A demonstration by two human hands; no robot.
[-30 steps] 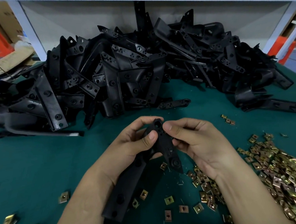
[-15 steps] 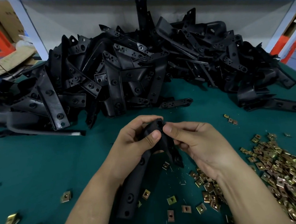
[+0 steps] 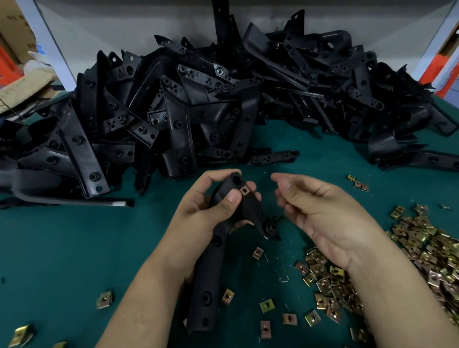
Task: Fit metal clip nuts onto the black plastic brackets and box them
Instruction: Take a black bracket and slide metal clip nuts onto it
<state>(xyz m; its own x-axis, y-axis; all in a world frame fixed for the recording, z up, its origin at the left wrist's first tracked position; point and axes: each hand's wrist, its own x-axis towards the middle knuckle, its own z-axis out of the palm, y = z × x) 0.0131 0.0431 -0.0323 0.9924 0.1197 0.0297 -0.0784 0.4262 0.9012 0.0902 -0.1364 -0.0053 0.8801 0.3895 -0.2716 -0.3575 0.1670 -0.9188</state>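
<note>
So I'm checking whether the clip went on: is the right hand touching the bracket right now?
No. The right hand is open and apart from the bracket, which only the left hand holds, a clip nut seated near its top.

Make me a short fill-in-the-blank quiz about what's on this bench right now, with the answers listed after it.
1. The bracket is held by the ____ hand alone.
2. The right hand holds ____.
3. The big heap of loose clip nuts lies on the person's ____ side.
4. The table has a ____ cover.

Missing words: left; nothing; right; green
</note>
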